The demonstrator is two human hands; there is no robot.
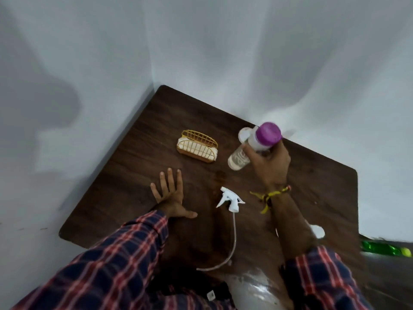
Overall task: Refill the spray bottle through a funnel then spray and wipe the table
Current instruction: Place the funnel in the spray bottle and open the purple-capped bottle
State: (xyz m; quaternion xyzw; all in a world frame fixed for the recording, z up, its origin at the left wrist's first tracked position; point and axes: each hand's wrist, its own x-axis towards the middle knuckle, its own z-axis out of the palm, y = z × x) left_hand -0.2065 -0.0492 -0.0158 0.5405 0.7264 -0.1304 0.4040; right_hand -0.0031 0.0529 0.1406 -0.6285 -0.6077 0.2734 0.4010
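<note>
My right hand (269, 163) grips a white bottle with a purple cap (266, 136), held above the far right part of the dark wooden table (134, 175). Just behind and below it stands a clear spray bottle body (238, 158) with a white funnel (244, 133) at its top. The white spray trigger head (230, 199) lies on the table in the middle, its long tube (233, 240) trailing toward me. My left hand (171, 193) rests flat on the table, fingers spread, holding nothing.
A gold wire holder with white napkins (197, 146) stands at the back of the table. A white object (317, 231) shows partly behind my right forearm. A green bottle (386, 250) lies off the table's right edge. White walls close in at the back and left.
</note>
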